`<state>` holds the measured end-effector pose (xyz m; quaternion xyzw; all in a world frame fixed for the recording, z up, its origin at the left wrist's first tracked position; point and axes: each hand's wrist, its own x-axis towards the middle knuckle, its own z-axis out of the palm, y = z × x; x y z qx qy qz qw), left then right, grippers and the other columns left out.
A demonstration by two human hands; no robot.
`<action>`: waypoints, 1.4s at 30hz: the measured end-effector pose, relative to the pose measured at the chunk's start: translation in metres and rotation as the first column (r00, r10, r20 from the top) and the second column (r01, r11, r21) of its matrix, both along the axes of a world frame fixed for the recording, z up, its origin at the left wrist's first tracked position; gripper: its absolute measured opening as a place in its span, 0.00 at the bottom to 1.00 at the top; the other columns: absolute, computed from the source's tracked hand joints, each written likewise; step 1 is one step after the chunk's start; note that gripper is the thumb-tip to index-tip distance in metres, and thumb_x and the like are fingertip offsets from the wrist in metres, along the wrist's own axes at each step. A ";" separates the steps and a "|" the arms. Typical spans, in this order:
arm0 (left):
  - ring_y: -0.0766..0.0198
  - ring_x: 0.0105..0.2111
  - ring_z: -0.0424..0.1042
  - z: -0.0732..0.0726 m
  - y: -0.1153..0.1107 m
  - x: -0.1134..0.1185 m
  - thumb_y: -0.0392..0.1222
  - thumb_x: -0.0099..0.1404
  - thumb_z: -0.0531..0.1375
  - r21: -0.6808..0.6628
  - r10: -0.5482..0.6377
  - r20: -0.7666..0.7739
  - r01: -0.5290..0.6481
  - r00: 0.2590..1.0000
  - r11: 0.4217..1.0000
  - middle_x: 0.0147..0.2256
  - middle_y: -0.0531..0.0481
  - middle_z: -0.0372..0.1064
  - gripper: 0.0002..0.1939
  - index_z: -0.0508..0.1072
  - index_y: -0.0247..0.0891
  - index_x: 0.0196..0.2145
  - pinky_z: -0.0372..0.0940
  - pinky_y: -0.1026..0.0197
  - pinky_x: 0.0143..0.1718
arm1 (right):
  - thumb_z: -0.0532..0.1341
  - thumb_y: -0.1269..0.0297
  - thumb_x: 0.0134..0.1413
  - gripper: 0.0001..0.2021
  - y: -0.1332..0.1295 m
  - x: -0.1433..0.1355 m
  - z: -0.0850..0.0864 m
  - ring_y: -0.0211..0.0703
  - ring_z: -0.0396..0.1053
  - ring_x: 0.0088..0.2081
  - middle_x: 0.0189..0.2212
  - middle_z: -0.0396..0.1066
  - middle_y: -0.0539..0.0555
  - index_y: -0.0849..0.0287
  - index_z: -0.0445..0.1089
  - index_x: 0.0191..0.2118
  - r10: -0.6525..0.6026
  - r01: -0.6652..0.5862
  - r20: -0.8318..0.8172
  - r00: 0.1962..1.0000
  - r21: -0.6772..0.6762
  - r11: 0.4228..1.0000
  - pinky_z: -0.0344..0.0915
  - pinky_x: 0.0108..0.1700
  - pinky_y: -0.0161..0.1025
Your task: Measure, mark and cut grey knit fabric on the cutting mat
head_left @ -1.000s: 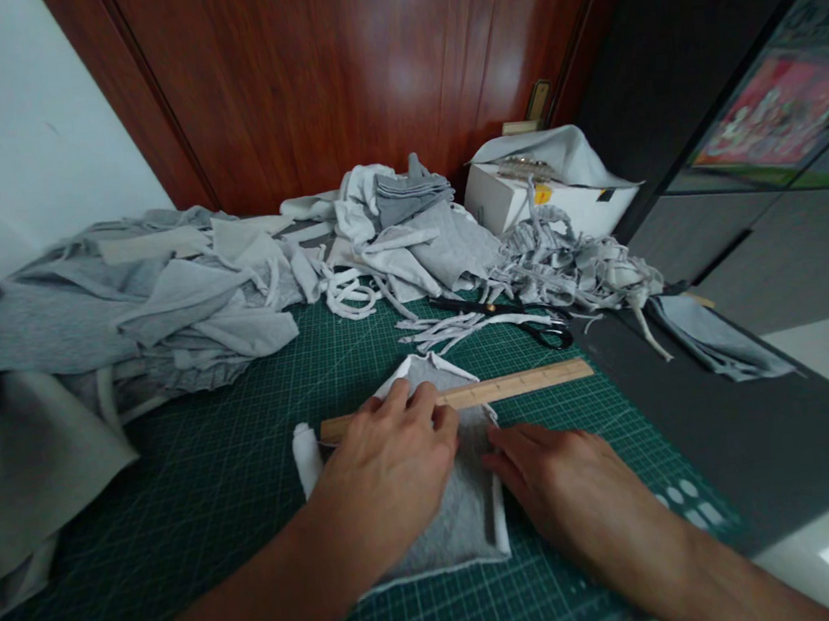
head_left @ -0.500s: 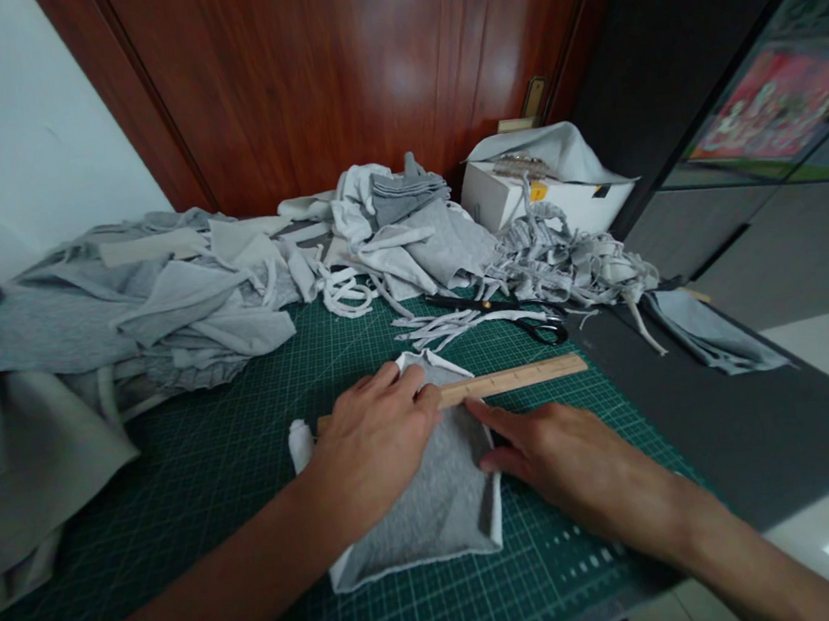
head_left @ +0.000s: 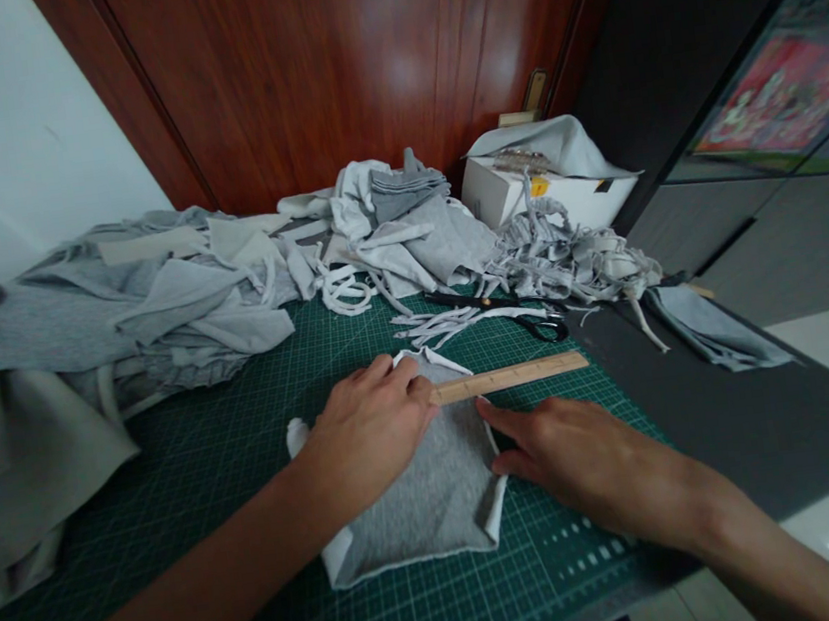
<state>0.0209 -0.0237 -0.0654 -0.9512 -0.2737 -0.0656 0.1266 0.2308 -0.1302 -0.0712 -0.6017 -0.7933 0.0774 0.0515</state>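
Note:
My left hand (head_left: 376, 431) is closed over a wooden ruler (head_left: 513, 376), with the fingertips curled at its near side. The ruler lies across the upper part of a grey knit fabric piece (head_left: 428, 510) whose pale edges curl up. At the fabric's right edge is my right hand (head_left: 563, 448): index finger and thumb stretched out and apart, both touching the edge just below the ruler. My left hand covers the ruler's left end. Under everything lies a green cutting mat (head_left: 243, 513).
Black-handled scissors (head_left: 549, 327) lie beyond the ruler beside thin fabric strips (head_left: 439, 326). Heaped grey fabric (head_left: 201, 296) runs along the left and back. A tangle of strips (head_left: 575, 261) sits before a white box (head_left: 498, 194). Folded cloth (head_left: 711, 329) lies on the dark tabletop (head_left: 770, 438).
My right hand has shifted slightly right along with the fabric's right edge. My left hand has moved slightly left and stays on the ruler.

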 end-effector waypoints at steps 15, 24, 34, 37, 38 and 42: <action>0.55 0.33 0.78 0.012 0.004 0.004 0.33 0.76 0.47 -0.062 0.146 0.018 -0.145 0.989 0.988 0.36 0.44 0.76 0.14 0.72 0.34 0.42 0.65 0.58 0.30 | 0.64 0.60 0.64 0.27 0.009 0.007 -0.003 0.56 0.81 0.35 0.34 0.82 0.64 0.71 0.69 0.64 0.016 -0.017 0.033 0.999 0.029 0.999 0.68 0.31 0.43; 0.58 0.26 0.80 0.025 -0.023 0.007 0.50 0.79 0.41 -0.969 0.620 0.245 0.199 0.745 0.145 0.32 0.46 0.78 0.16 0.61 0.42 0.37 0.76 0.55 0.29 | 0.64 0.61 0.65 0.29 0.010 0.001 0.004 0.59 0.81 0.37 0.37 0.82 0.68 0.75 0.67 0.66 -0.009 0.013 0.065 0.998 -0.056 0.998 0.68 0.33 0.45; 0.62 0.28 0.78 0.016 -0.035 0.007 0.47 0.69 0.58 -0.856 0.745 0.510 0.338 0.430 0.390 0.37 0.46 0.81 0.10 0.68 0.40 0.32 0.72 0.61 0.27 | 0.64 0.59 0.66 0.29 0.009 0.006 -0.002 0.57 0.81 0.36 0.36 0.82 0.65 0.72 0.67 0.66 0.008 -0.006 0.050 0.999 -0.024 1.000 0.67 0.31 0.44; 0.56 0.34 0.81 0.017 -0.037 -0.010 0.50 0.66 0.61 -0.850 0.782 0.499 0.388 0.374 0.357 0.40 0.46 0.81 0.14 0.67 0.41 0.28 0.77 0.56 0.34 | 0.64 0.60 0.66 0.29 0.009 0.006 -0.001 0.56 0.81 0.36 0.36 0.82 0.64 0.72 0.66 0.66 0.012 -0.009 0.070 0.997 -0.034 0.999 0.69 0.33 0.43; 0.54 0.38 0.81 0.015 -0.039 -0.015 0.51 0.65 0.61 -0.851 0.795 0.483 0.410 0.367 0.328 0.41 0.46 0.81 0.14 0.66 0.41 0.27 0.78 0.54 0.38 | 0.64 0.60 0.66 0.29 0.009 0.007 -0.001 0.56 0.81 0.36 0.35 0.82 0.64 0.73 0.67 0.66 0.018 -0.016 0.074 0.997 -0.028 0.999 0.69 0.33 0.43; 0.56 0.39 0.79 0.000 -0.044 -0.026 0.47 0.61 0.62 -0.879 0.806 0.425 0.399 0.412 0.260 0.36 0.49 0.79 0.12 0.66 0.41 0.24 0.75 0.57 0.41 | 0.64 0.59 0.65 0.28 0.010 0.010 -0.005 0.56 0.81 0.35 0.35 0.82 0.63 0.72 0.68 0.65 0.046 -0.046 0.089 0.995 -0.005 0.999 0.69 0.32 0.43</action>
